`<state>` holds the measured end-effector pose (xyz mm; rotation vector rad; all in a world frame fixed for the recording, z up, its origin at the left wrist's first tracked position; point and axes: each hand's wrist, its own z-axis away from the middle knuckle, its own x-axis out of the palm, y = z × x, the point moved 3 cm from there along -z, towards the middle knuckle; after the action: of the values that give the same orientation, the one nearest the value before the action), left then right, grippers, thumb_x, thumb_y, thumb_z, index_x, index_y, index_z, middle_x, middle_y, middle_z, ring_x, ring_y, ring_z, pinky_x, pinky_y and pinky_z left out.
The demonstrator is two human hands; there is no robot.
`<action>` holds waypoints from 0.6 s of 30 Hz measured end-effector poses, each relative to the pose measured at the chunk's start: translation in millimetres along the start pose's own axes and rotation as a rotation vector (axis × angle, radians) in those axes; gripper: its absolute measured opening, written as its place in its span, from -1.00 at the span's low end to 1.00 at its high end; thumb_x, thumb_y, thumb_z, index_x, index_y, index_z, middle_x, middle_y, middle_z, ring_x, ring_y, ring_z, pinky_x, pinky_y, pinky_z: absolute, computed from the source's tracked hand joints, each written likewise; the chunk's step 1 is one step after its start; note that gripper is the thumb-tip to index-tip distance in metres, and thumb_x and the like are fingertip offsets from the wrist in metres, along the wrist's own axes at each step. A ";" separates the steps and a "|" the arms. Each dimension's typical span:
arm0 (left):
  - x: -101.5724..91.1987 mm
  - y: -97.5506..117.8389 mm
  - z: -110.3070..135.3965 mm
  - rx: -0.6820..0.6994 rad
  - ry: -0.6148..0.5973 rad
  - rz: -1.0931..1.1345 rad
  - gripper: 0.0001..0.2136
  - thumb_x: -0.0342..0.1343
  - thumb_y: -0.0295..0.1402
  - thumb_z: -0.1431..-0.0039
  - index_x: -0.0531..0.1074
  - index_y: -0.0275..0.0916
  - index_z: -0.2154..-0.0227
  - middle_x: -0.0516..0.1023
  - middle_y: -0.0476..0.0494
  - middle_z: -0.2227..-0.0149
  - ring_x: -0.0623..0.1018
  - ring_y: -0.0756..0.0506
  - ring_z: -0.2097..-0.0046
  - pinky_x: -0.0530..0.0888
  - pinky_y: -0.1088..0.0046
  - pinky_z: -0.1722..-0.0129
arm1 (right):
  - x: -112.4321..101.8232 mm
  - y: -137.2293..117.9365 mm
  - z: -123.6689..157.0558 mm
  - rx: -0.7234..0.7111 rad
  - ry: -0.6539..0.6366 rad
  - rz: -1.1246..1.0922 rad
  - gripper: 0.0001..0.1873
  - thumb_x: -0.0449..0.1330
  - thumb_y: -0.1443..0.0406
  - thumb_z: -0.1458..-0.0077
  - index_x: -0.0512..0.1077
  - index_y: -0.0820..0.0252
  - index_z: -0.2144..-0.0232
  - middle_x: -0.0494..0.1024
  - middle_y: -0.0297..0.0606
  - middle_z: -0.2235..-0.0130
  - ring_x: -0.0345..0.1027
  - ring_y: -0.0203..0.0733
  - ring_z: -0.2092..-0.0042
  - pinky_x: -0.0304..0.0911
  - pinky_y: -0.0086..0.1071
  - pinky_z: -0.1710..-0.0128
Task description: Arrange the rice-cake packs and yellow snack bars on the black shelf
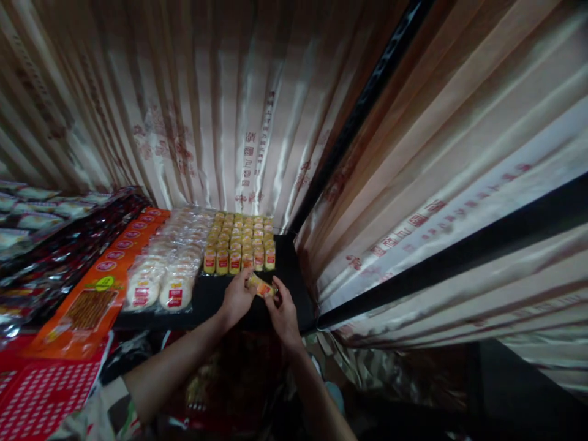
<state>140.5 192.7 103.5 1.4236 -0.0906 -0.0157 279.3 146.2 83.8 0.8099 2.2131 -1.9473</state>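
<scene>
Both my hands meet over the front edge of a black shelf [294,282]. My left hand [236,299] and my right hand [282,309] are each closed on one small yellow snack packet [260,286] with a red label, held between them. Just beyond my fingers stand rows of the same yellow packets [239,242], upright and tightly packed.
White round packaged cakes [168,269] lie left of the yellow rows. Orange snack packs [98,294] and dark red packs [55,257] fill the left side. A pale pleated curtain [436,184] with red print hangs behind and to the right. A red dotted box [37,392] sits at lower left.
</scene>
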 end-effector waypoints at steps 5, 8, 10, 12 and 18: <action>48.3 37.0 -41.8 0.240 -0.154 -0.370 -0.53 0.04 -0.56 0.10 0.38 -0.20 0.04 0.49 -0.18 0.09 0.44 -0.18 0.04 0.28 0.26 -0.05 | -21.5 -1.2 -40.0 -0.288 0.108 0.330 -0.60 0.12 0.25 -0.04 0.39 0.18 0.04 0.46 -0.12 0.03 0.22 -0.04 -0.03 0.13 -0.10 -0.07; 72.8 50.5 -70.2 0.292 -0.187 -0.492 -0.53 0.03 -0.54 0.07 0.35 -0.21 0.01 0.49 -0.22 0.10 0.45 -0.21 0.04 0.29 0.23 -0.04 | -24.3 7.2 -70.7 -0.242 0.224 0.387 -0.61 0.08 0.22 -0.06 0.40 0.23 0.06 0.49 -0.06 0.10 0.28 0.00 0.05 0.18 -0.09 0.00; 85.1 56.2 -88.3 0.345 -0.202 -0.566 -0.53 0.00 -0.52 0.02 0.32 -0.21 -0.02 0.47 -0.24 0.07 0.45 -0.21 0.04 0.30 0.24 -0.03 | -22.6 14.9 -93.5 -0.176 0.297 0.385 -0.59 0.04 0.19 -0.08 0.40 0.27 0.07 0.49 -0.02 0.12 0.32 0.01 0.09 0.20 -0.10 0.04; 93.0 60.4 -102.4 0.434 -0.196 -0.672 -0.54 -0.06 -0.52 -0.02 0.28 -0.23 -0.05 0.41 -0.26 -0.01 0.40 -0.20 -0.02 0.29 0.25 -0.06 | -19.0 22.8 -117.1 -0.118 0.340 0.350 -0.56 0.02 0.16 -0.08 0.38 0.30 0.06 0.49 0.00 0.13 0.35 -0.01 0.10 0.22 -0.13 0.06; 97.3 61.5 -110.1 0.717 -0.267 -1.050 -0.60 -0.13 -0.54 -0.06 0.34 -0.30 0.02 0.33 -0.29 -0.10 0.08 -0.23 -0.26 -0.02 0.07 -0.23 | -5.6 44.2 -176.9 -0.037 0.368 0.274 -0.61 0.03 0.18 -0.04 0.41 0.22 0.11 0.54 -0.11 0.22 0.41 -0.13 0.21 0.27 -0.29 0.17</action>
<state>242.8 304.1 153.7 2.0262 0.4855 -1.1322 352.2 313.4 79.4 1.4797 2.1594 -1.7350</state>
